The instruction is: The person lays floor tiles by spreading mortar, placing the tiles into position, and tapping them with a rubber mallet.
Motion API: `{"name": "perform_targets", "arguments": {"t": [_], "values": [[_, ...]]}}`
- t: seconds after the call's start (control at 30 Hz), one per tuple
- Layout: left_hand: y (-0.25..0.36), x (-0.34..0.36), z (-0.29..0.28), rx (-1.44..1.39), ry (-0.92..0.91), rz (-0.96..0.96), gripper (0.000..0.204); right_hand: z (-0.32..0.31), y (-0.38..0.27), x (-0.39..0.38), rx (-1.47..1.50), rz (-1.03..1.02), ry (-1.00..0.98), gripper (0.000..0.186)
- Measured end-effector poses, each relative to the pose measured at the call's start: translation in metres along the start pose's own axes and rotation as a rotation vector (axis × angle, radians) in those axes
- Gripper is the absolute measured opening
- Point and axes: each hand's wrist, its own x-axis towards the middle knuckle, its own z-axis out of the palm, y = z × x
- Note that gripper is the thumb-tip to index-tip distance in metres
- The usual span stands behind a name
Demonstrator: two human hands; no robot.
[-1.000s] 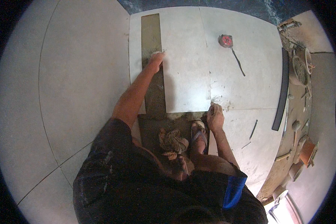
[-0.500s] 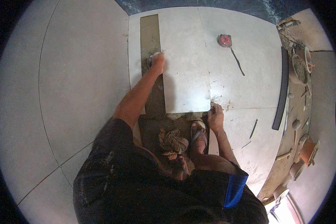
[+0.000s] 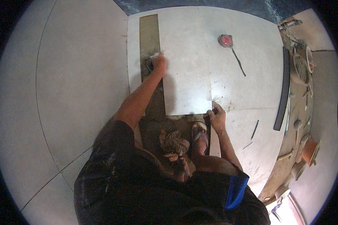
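A pale grey floor tile [image 3: 187, 78] lies in front of me, its near edge over dark, rough mortar. My left hand [image 3: 159, 64] is closed on the tile's left edge, about halfway up; its fingertips are partly hidden. Just left of that hand is a small bluish-white thing, too unclear to name. My right hand [image 3: 217, 115] pinches the tile's near right corner with thumb and fingers. Along the tile's left side runs a bare strip of mortar [image 3: 149, 35]. A crumpled brown cloth or paper bundle [image 3: 173, 144] lies between my feet.
A red and black tape measure [image 3: 225, 40] with a dark strap rests on the tiles beyond. A long black bar [image 3: 282, 90] lies at the right, and a dark pencil-like stick [image 3: 255, 129] nearer. Further right are buckets [image 3: 300, 69], a mallet [image 3: 297, 127] and an orange container [image 3: 310, 150].
The tile's near edge has shifted slightly toward me, and a step shows at its right edge. My right hand's fingers have moved a little at the corner. My left hand keeps its place.
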Motion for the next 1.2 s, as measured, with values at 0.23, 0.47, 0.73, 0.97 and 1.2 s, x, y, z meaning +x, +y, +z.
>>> {"name": "perform_targets", "arguments": {"t": [0.23, 0.47, 0.73, 0.97, 1.2], "values": [[0.021, -0.029, -0.004, 0.004, -0.119, 0.146, 0.035, -0.01, 0.031, 0.005, 0.046, -0.057, 0.014, 0.035], [0.026, -0.028, -0.004, -0.117, -0.133, -0.012, 0.029, -0.011, 0.028, 0.004, 0.025, -0.102, 0.054, 0.027], [-0.011, 0.021, -0.025, 0.073, -0.14, 0.249, 0.036, 0.002, 0.011, 0.004, 0.113, -0.157, -0.063, 0.02], [0.004, 0.001, -0.015, -0.129, -0.124, 0.111, 0.036, -0.007, 0.002, -0.006, 0.227, -0.098, -0.033, 0.036], [0.036, -0.039, -0.016, -0.147, -0.189, 0.029, 0.031, -0.018, -0.004, -0.006, 0.225, -0.058, -0.028, 0.033]]}}
